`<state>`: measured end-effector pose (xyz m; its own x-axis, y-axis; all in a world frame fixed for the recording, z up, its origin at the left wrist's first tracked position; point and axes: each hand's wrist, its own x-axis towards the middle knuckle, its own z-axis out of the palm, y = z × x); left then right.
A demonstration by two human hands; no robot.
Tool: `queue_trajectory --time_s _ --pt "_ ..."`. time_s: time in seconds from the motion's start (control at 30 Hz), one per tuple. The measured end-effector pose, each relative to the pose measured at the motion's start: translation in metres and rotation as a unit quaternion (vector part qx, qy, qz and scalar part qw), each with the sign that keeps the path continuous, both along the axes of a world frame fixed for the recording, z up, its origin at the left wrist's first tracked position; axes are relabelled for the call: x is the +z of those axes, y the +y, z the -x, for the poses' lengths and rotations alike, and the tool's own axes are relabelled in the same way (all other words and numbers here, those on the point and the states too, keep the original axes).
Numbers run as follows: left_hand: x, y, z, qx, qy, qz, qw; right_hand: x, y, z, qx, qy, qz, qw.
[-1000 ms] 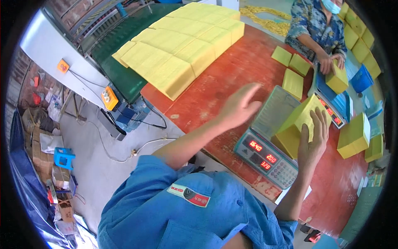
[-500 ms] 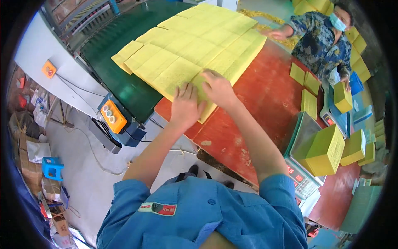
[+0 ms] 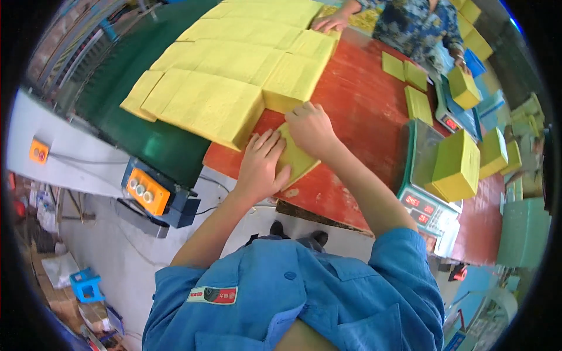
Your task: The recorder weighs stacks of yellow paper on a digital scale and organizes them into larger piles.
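Nearest: blue work shirt (image 3: 293,304) filling the lower middle, both bare forearms reaching up and away from it. Left hand (image 3: 260,167), fingers spread and flat, palm down on a yellow sponge-like slab (image 3: 298,159) lying at the near edge of the red table (image 3: 363,111). Right hand (image 3: 310,127) just beyond, fingers curled over the far end of the same slab, gripping its edge. Slab thus pinned between both hands, tilted slightly off the table's line, close against the big sheet of yellow slabs.

To the left, below the table edge: dark control box with an orange panel (image 3: 146,190) carrying three round buttons, cable trailing to the right. Further left, a small orange switch box (image 3: 38,151) on a pale surface. Grey floor beneath, a small blue stool (image 3: 85,285) near the lower left.

To the right of the hands: green weighing scale (image 3: 424,175) with red digits on its front, a stack of yellow blocks (image 3: 456,167) resting on its pan.

Beyond the hands: large sheet of yellow slabs (image 3: 234,76) laid edge to edge, spanning a green conveyor belt (image 3: 152,146) and the red table. Loose yellow pads (image 3: 410,82) flat on the table further right.

Farthest: another person in a patterned shirt (image 3: 415,26), one hand (image 3: 331,23) on the far slabs, the other holding a yellow block (image 3: 463,88) over a second scale.
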<state>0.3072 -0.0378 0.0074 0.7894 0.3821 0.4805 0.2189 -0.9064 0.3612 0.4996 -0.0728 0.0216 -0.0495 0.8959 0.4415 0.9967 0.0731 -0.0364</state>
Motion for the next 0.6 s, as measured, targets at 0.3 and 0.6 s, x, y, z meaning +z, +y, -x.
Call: queue_trajectory --time_s 0.3,0.6 --pt "0.009 -0.043 -0.083 -0.391 0.058 -0.001 0.919 0.015 -0.208 -0.040 -0.231 0.222 0.044 0.946" --pt "0.055 -0.061 -0.150 -0.487 0.100 -0.112 0.861 -0.001 -0.299 -0.031 -0.347 0.361 -0.037 0.865"
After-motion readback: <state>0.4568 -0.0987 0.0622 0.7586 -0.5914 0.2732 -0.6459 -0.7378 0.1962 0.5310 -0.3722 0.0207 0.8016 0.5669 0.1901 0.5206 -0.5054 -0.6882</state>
